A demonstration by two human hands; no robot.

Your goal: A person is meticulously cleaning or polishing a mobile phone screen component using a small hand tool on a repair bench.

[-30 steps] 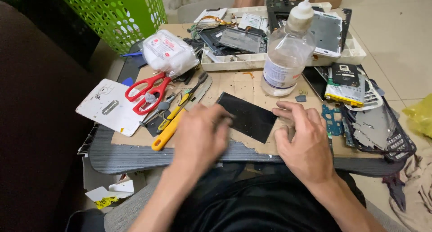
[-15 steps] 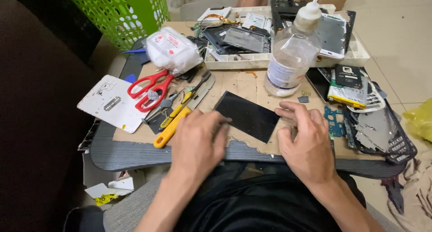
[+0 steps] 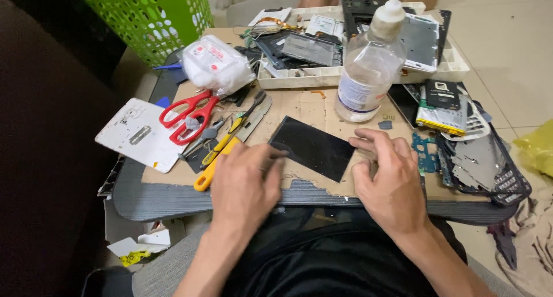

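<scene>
A flat black rectangular panel (image 3: 311, 147) lies on a sheet of brown cardboard (image 3: 299, 110) over a small dark tabletop. My left hand (image 3: 245, 184) rests at the panel's near-left corner, its fingers pinched on a thin dark tool (image 3: 275, 157) whose tip meets the panel's edge. My right hand (image 3: 387, 179) lies flat on the cardboard at the panel's right end, fingertips pressing against its right edge.
Red-handled scissors (image 3: 187, 115), a yellow-handled knife (image 3: 216, 163) and tweezers lie left of the panel. A clear plastic bottle (image 3: 367, 72) stands behind it. A white tray (image 3: 322, 77) of phone parts sits at the back, a green basket (image 3: 155, 14) far left, more parts (image 3: 478, 159) on the right.
Both hands stay at the panel; the left hand has shifted slightly, with the thin tool now at the panel's near-left edge. The camera has tilted a little.
</scene>
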